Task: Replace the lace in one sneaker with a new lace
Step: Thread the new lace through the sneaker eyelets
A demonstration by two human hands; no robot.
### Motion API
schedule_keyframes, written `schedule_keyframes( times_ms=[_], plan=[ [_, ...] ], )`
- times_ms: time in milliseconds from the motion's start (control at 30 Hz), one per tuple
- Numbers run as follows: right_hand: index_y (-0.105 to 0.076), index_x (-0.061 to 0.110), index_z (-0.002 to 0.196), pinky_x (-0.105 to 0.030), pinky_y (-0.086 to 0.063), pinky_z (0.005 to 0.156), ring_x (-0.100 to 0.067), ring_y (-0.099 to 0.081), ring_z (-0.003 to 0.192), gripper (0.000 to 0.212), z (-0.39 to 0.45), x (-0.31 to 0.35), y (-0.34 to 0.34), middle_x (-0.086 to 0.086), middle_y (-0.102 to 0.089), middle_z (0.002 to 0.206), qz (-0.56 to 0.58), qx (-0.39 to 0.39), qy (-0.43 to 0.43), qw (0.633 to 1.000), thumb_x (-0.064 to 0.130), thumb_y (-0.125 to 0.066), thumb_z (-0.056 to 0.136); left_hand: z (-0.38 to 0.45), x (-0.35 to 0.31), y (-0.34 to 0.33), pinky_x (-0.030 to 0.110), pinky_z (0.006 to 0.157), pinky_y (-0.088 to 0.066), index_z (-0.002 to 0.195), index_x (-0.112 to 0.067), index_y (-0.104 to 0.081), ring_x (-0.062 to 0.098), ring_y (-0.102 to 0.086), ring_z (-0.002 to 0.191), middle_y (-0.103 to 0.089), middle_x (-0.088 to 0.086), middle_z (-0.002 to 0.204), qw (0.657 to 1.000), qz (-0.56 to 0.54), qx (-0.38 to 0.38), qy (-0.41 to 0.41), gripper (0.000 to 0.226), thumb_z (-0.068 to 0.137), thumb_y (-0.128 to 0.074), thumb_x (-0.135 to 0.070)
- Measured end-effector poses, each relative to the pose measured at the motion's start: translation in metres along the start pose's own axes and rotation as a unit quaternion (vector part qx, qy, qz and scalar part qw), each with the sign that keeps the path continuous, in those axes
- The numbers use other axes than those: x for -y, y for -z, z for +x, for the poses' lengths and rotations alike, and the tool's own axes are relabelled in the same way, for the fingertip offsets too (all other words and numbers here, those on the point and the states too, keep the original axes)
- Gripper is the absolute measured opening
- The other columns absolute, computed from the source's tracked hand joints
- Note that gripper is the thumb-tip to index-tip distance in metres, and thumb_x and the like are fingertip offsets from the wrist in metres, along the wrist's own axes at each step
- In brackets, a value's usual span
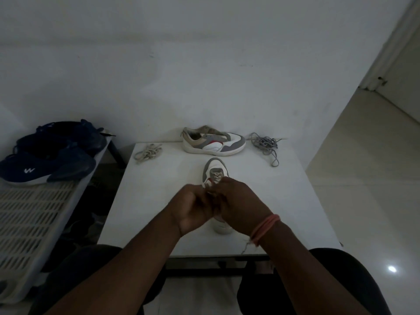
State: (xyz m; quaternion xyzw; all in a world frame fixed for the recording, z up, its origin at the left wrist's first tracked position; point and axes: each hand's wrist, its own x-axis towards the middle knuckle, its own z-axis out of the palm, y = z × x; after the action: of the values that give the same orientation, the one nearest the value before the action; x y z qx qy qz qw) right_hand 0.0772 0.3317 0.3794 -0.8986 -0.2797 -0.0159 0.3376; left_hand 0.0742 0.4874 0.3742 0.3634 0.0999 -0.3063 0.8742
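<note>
A white and grey sneaker point(215, 169) stands on the white table point(284, 201), toe pointing away from me, with a pale lace point(215, 177) crossed through its front eyelets. My left hand point(193, 209) and my right hand point(241, 205) meet over its tongue, fingers pinched on the lace. They hide the sneaker's middle; only its toe and heel show. A second matching sneaker point(213, 142) lies sideways at the back, unlaced. A beige lace point(147, 153) is bundled at the back left, a grey lace point(264, 144) at the back right.
To the left a white slatted rack point(29, 214) carries dark blue sneakers point(45, 155). A white wall runs right behind the table. Pale tiled floor point(363, 178) opens on the right. My knees sit under the table's near edge.
</note>
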Motion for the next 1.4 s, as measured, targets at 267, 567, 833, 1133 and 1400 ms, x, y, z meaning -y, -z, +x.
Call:
schedule_keyframes(
  times_ms=[267, 567, 833, 1133, 1400],
  plan=[
    [-0.074, 0.015, 0.093, -0.033, -0.06, 0.067, -0.012, -0.069, 0.065, 0.008, -0.011, -0.022, 0.014, -0.005, -0.075, 0.083, 0.085, -0.011, -0.202, 0.976, 0.014, -0.071, 0.086, 0.023, 0.014, 0.01, 0.047, 0.09, -0.057, 0.093, 0.001, -0.071, 0.035, -0.071, 0.092, -0.071, 0.024, 0.106, 0.994, 0.035, -0.103, -0.013, 0.029, 0.101, -0.051, -0.018],
    [-0.079, 0.019, 0.089, -0.037, -0.062, 0.079, -0.01, -0.071, 0.074, 0.012, -0.003, -0.031, -0.016, 0.003, -0.075, 0.08, 0.17, -0.137, -0.33, 0.918, 0.013, -0.068, 0.086, 0.03, 0.032, 0.008, 0.039, 0.076, -0.062, 0.119, 0.003, -0.066, 0.032, -0.073, 0.098, -0.071, 0.023, 0.116, 0.983, 0.115, -0.14, -0.036, 0.029, 0.105, -0.047, -0.015],
    [-0.073, 0.016, 0.116, -0.033, -0.051, 0.096, -0.026, -0.067, 0.1, 0.025, -0.006, -0.015, -0.032, -0.012, -0.071, 0.11, 0.064, -0.011, -0.263, 0.963, 0.015, -0.059, 0.096, 0.035, 0.028, 0.004, 0.027, 0.071, -0.06, 0.115, -0.004, -0.068, 0.023, -0.069, 0.096, -0.073, 0.015, 0.11, 0.984, 0.044, -0.161, -0.067, 0.026, 0.104, -0.044, -0.004],
    [-0.078, 0.018, 0.103, -0.033, -0.06, 0.085, -0.016, -0.072, 0.084, 0.019, 0.006, -0.034, -0.032, -0.006, -0.077, 0.095, 0.178, -0.111, -0.335, 0.918, 0.012, -0.064, 0.093, 0.039, 0.034, 0.01, 0.037, 0.093, -0.056, 0.123, -0.01, -0.069, 0.025, -0.07, 0.112, -0.073, 0.013, 0.118, 0.973, 0.151, -0.159, -0.077, 0.029, 0.106, -0.045, -0.01],
    [-0.073, 0.011, 0.102, -0.01, -0.042, 0.08, -0.013, -0.059, 0.089, 0.015, 0.002, -0.038, -0.044, -0.003, -0.066, 0.1, 0.041, -0.168, -0.259, 0.95, 0.009, -0.06, 0.094, 0.021, 0.02, 0.003, 0.042, 0.079, -0.064, 0.091, -0.017, -0.072, 0.024, -0.074, 0.084, -0.075, 0.01, 0.094, 0.834, 0.47, -0.283, -0.053, 0.003, 0.088, -0.074, -0.018]
  ],
)
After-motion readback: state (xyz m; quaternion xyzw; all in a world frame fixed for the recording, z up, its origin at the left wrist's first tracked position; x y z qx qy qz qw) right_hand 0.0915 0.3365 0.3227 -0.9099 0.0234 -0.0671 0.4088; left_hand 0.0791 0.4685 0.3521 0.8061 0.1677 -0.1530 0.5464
